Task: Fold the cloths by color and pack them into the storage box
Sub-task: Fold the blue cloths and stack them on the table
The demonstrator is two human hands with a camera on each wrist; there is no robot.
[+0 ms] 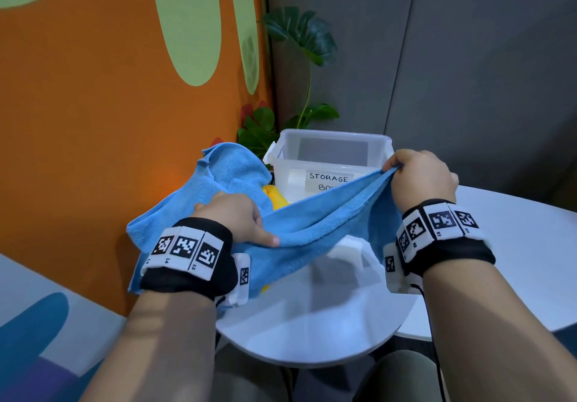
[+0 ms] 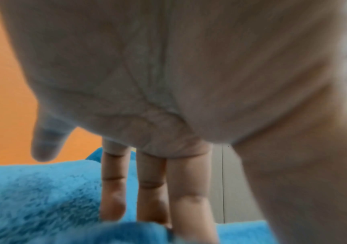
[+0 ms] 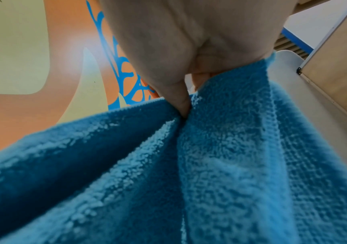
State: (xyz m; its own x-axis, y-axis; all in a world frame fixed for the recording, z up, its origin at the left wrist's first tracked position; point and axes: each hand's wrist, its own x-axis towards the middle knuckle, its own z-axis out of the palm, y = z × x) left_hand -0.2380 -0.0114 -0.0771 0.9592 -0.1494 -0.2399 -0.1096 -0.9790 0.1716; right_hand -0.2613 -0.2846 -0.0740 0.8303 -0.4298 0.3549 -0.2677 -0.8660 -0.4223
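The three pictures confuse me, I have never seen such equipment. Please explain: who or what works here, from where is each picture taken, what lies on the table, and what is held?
No machine works here: a person uses two bare hands. The bands with black-and-white patterns carry small cameras on the wrists.

The big picture comes from a camera on the person's head, looking down. The other two come from the wrist cameras and look along each hand, so palm and fingers fill them.

On the white table stands a clear storage box; it looks empty. Left of it lies a heap of cloths, where a yellow cloth shows under blue fabric.

The right hand pinches one end of the blue cloth and lifts it. The left hand lies on the cloth's other end, fingers fairly straight; a firm grip there cannot be seen.
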